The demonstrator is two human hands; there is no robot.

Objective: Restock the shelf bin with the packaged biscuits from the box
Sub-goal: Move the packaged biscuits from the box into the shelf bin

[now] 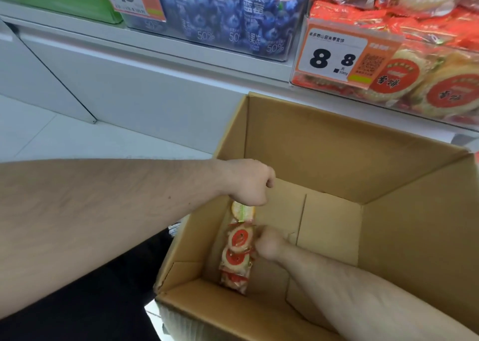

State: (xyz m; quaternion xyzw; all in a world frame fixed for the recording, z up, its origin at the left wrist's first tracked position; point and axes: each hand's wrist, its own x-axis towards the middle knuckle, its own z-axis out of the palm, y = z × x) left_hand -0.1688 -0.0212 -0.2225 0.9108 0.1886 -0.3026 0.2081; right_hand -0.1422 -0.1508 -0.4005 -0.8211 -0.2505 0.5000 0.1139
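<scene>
**Down in the box, the last biscuits**

Inside the cardboard box point(337, 143) on the floor, I am picking up what looks like the last pack of biscuits point(237, 252). It stands on its edge against the left wall of the box. I see no other packs in there.

My left hand point(250, 182) is curled tight at the top end of the pack, and I think it pinches the wrapper there. My right hand point(267, 241) is curled too and sits against the side of the pack, lower down. It is blurry, so I cannot tell if it really holds on.

The shelf bin point(388, 92) is up to the right, behind the price tag point(334, 53) that says 8.8. It already has lots of the same biscuits.

Next I should lift the pack straight up, clear the box edge, and lay it on top of the pile in the bin.
</scene>
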